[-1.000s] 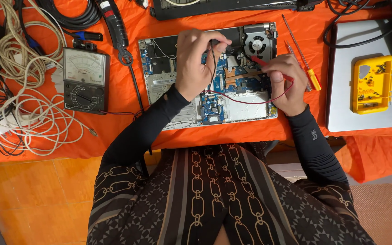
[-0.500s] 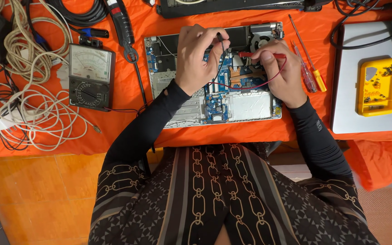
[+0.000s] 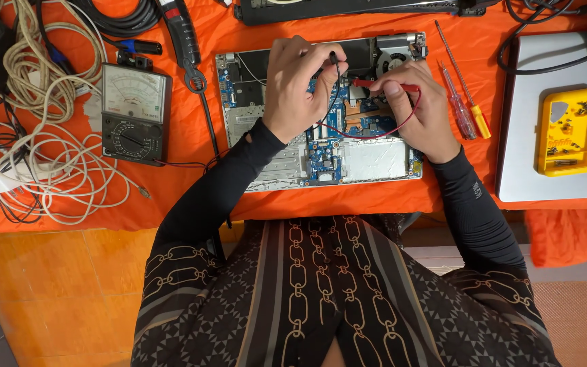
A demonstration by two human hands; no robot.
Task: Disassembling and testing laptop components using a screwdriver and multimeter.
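Orange cloth (image 3: pixel 191 136) over table, tiled floor (image 3: pixel 49 285), perhaps ceramic

My left hand (image 3: pixel 300 85) is curled, fingertips pinched together. My right hand (image 3: pixel 419 109) pinches too, just beside it. Both forearms angle inward.

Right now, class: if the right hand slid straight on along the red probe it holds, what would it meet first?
The right hand points its red probe leftward, so it would likely first meet the left hand and its black probe; depth is unclear.
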